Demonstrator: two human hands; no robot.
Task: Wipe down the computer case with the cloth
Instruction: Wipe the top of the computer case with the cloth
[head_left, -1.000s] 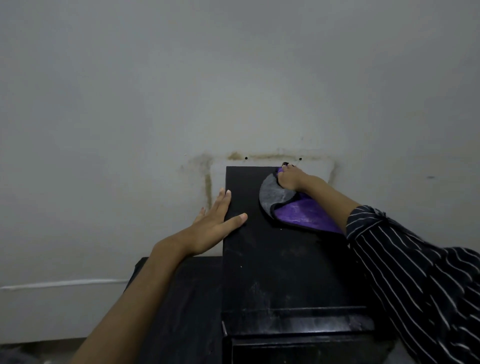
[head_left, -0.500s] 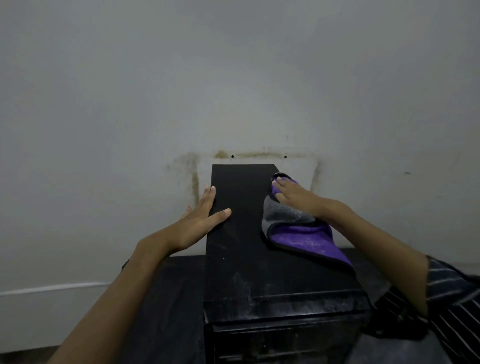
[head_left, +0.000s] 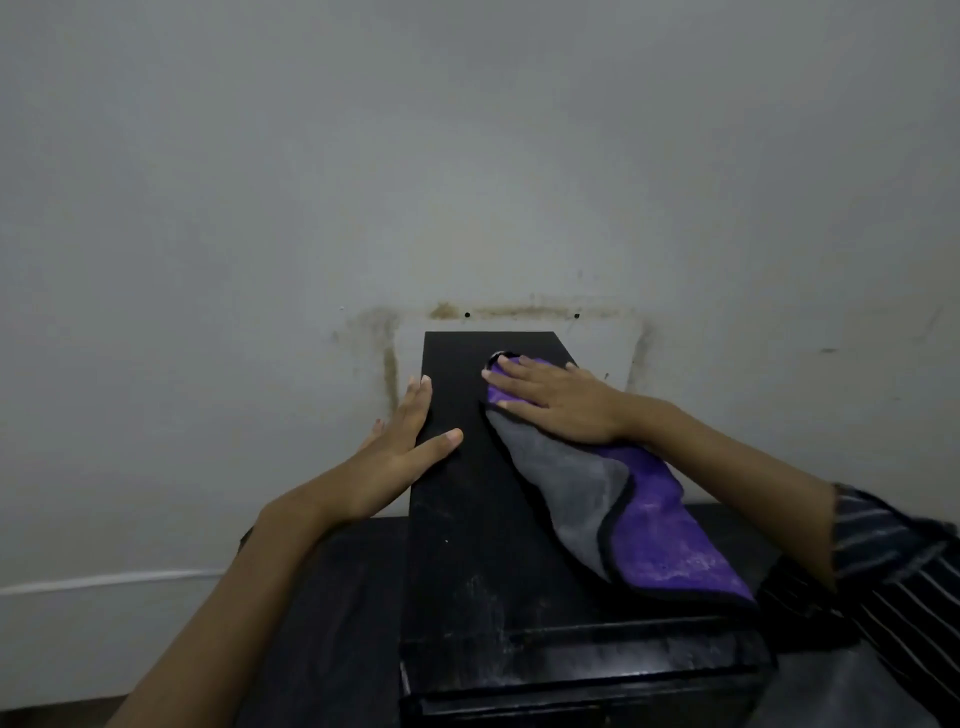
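No brand, label or writing can be read on anything in view. The computer case (head_left: 467, 519), a black box, stands on a dark table (head_left: 322, 597) with its far end close to a pale wall (head_left: 467, 156); its top shows pale dust streaks toward the near edge. The cloth (head_left: 639, 525), purple on one face and grey on the other with a dark hem, lies along the right side of the case top, its near corner reaching almost to the front edge. The right hand (head_left: 556, 400) lies flat on the far end of the cloth, fingers straight and spread, pressing it onto the case. The left hand (head_left: 410, 447) rests flat against the left edge of the case, fingers straight, thumb stretched out across the top, holding nothing. A striped sleeve (head_left: 893, 582) covers the right upper arm. Brown stains (head_left: 519, 313) and two small dark holes mark the wall just above the case, and a white strip (head_left: 104, 579) runs along the wall at the lower left
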